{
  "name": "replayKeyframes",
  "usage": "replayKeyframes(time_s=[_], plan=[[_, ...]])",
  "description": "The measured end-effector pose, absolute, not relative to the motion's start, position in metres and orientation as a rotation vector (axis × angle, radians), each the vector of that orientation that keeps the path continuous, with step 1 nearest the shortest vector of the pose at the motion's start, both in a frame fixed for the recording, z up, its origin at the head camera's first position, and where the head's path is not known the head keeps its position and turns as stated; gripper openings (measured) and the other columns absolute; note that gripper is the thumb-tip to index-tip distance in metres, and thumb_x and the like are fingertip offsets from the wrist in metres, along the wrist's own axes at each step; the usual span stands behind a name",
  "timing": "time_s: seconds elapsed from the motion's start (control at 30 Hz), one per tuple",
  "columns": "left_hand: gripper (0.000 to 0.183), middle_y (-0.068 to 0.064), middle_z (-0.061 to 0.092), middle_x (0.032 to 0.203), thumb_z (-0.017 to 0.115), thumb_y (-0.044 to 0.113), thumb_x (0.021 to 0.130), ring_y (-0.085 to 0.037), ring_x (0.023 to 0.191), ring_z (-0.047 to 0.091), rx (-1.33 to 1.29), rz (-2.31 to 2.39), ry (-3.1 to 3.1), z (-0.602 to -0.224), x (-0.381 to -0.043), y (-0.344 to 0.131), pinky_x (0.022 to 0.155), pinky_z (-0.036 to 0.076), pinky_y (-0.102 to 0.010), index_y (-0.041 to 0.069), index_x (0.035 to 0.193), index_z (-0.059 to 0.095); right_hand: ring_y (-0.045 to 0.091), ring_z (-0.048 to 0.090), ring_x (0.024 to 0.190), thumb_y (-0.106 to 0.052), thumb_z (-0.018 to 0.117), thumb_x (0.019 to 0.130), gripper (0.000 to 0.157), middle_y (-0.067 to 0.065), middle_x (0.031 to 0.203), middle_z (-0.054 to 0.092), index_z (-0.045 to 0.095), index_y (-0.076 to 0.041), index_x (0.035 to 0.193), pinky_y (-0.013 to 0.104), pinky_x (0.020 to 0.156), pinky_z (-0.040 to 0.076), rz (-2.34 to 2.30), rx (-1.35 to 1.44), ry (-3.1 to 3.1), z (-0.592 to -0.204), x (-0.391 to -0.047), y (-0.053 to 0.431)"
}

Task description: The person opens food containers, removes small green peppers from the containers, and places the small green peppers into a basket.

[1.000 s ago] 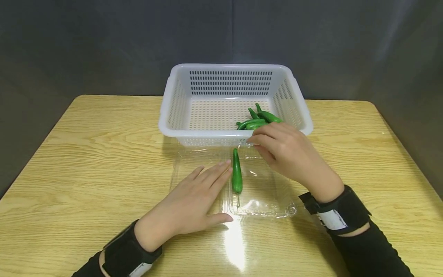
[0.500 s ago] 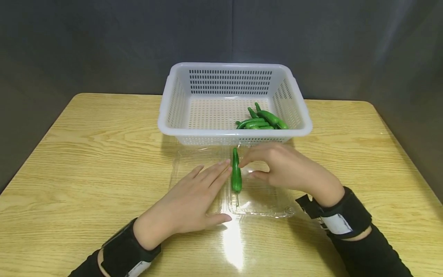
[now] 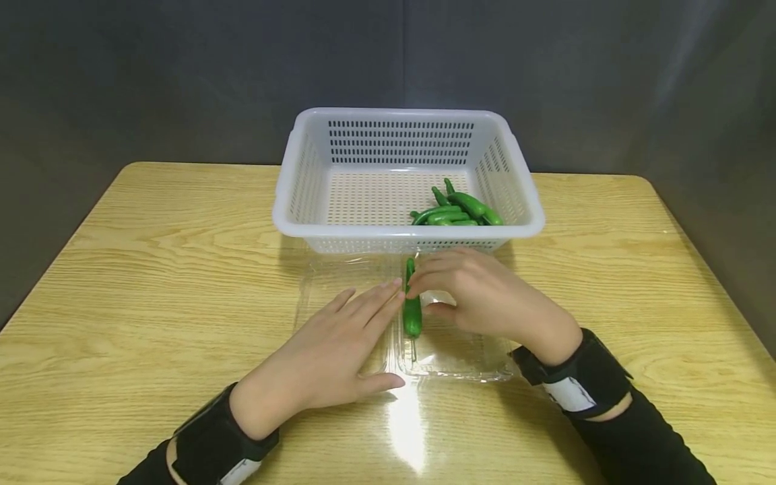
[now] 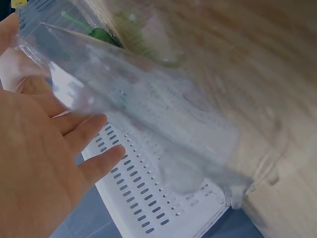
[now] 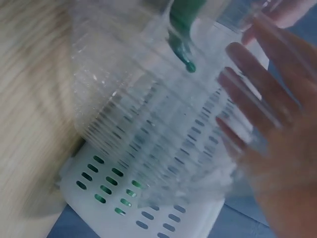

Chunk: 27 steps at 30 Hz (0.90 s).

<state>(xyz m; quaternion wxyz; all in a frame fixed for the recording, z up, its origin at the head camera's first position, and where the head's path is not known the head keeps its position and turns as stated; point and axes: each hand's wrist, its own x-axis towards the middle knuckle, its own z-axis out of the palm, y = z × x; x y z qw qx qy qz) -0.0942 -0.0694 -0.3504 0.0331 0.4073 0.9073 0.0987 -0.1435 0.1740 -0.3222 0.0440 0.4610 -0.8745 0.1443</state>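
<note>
A green chili pepper [image 3: 412, 320] lies lengthwise in a clear plastic clamshell container [image 3: 467, 357], along its hinge side, stem toward the person. The container's see-through lid [image 3: 348, 273] is folded out flat to the left. Over that lid spreads my left hand [image 3: 327, 357], fingers straight and tips right beside the pepper. My right hand [image 3: 475, 293] bends over the container, its fingertips overlapping the pepper's middle in the head view and its thumb to the right. In the right wrist view, the fingers [image 5: 262, 94] are extended and the pepper [image 5: 185, 17] shows through blurred clear plastic.
Directly behind the container stands a white perforated basket [image 3: 400, 232], with several green chili peppers [image 3: 467, 202] heaped in its front right corner. The wooden table [image 3: 151, 289] extends to both sides, and a dark backdrop [image 3: 206, 74] rises behind it.
My right hand has come down from the basket's front rim toward the person and left, until its fingertips reach the pepper. The left hand and the pepper have stayed in place.
</note>
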Motion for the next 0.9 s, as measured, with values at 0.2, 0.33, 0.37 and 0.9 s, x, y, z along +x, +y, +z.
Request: replayKeyframes(time_s=[0.2, 0.33, 0.37, 0.9], plan=[[0.096, -0.010, 0.012, 0.165, 0.050, 0.067, 0.092, -0.024, 0.150, 0.015, 1.283, 0.278, 2.797, -0.351, -0.095, -0.071, 0.120, 0.018, -0.049, 0.003, 0.157, 0.021, 0.026, 0.058, 0.121, -0.010, 0.084, 0.076, 0.032, 0.002, 0.116, 0.071, 0.075, -0.012, 0.107, 0.047, 0.110, 0.039, 0.364, 1.429, -2.703, -0.329, -0.143, 0.171], [0.095, -0.012, 0.014, 0.164, 0.050, 0.067, 0.092, -0.027, 0.149, 0.018, 1.297, 0.256, 2.812, -0.350, -0.095, -0.071, 0.120, 0.019, -0.050, 0.001, 0.156, 0.023, 0.026, 0.057, 0.122, -0.012, 0.085, 0.075, 0.032, 0.001, 0.115, 0.071, 0.076, -0.012, 0.106, 0.047, 0.111, 0.038, 0.330, 1.456, -2.697, -0.333, -0.145, 0.168], [0.095, -0.012, 0.014, 0.164, 0.050, 0.067, 0.092, -0.027, 0.149, 0.019, 1.297, 0.254, 2.813, -0.350, -0.096, -0.071, 0.120, 0.019, -0.049, 0.001, 0.156, 0.023, 0.026, 0.057, 0.122, -0.013, 0.085, 0.075, 0.032, 0.000, 0.114, 0.071, 0.076, -0.013, 0.105, 0.046, 0.111, 0.037, 0.317, 1.464, -2.696, -0.335, -0.145, 0.167], [0.096, -0.011, 0.012, 0.165, 0.050, 0.067, 0.092, -0.026, 0.150, 0.018, 1.276, 0.270, 2.801, -0.348, -0.095, -0.071, 0.120, 0.017, -0.049, 0.001, 0.157, 0.021, 0.019, 0.060, 0.098, -0.014, 0.089, 0.070, 0.028, -0.001, 0.100, 0.066, 0.076, -0.017, 0.094, 0.039, 0.096, 0.049, 0.262, 1.416, -2.751, -0.345, -0.145, 0.166]])
